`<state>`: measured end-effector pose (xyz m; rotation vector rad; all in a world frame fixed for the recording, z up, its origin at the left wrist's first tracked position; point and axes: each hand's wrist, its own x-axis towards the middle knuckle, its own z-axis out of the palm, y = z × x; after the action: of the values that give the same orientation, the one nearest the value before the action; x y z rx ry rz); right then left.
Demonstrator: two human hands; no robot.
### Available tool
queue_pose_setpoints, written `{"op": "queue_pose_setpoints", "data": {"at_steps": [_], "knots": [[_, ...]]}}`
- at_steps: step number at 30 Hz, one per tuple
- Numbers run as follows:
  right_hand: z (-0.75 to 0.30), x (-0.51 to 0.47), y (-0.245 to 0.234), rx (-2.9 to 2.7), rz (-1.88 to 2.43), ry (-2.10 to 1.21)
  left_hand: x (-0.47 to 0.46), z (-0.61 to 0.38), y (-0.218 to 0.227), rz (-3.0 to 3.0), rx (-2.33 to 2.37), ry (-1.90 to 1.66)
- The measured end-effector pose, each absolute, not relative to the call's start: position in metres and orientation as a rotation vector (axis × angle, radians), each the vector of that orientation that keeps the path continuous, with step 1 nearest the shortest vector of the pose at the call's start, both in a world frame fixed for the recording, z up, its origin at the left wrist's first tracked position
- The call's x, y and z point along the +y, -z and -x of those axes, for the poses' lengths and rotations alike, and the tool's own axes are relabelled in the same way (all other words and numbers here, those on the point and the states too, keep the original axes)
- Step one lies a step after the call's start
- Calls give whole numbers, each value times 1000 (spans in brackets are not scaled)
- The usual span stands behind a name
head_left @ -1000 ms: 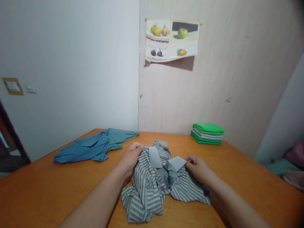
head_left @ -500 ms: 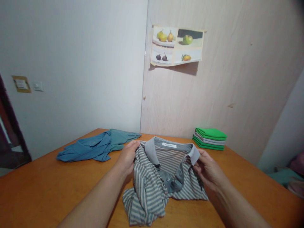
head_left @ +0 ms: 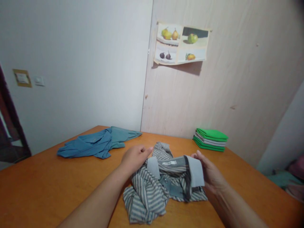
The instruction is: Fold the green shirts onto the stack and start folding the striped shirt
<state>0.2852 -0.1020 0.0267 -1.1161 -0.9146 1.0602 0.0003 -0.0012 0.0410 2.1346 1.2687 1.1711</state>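
Shirt (head_left: 147, 202), striped, lies rumpled on a desk (head_left: 47, 183); fingers of the left hand (head_left: 134, 158) grip its shoulder, those of the right hand (head_left: 211, 172), partly hidden, its collar (head_left: 196, 172).

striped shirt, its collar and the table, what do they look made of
Striped shirt: soft, matt cloth, perhaps cotton or a blend; it crumples into loose folds. Collar: also matt cloth, pale and finely lined, seemingly stiffer, since its flap looks flat and crisp. Table: probably wood or a wood-look laminate, judging by the smooth orange-brown top; I can't tell which.
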Motion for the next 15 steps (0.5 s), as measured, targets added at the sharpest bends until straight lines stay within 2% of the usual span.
{"op": "queue_pose_setpoints", "data": {"at_steps": [3, 7, 15], "knots": [[-285, -103, -22, -805, 1096, -1166, -12, -7, -41, -2316, 1242, -1160], [-285, -105, -19, -1002, 1213, -1086, -24, -18, -36, -2411, 1179, -1023], [-286, -104, -24, -1413, 1494, -510, -26, -23, -26, -2317, 1323, -828]]}}
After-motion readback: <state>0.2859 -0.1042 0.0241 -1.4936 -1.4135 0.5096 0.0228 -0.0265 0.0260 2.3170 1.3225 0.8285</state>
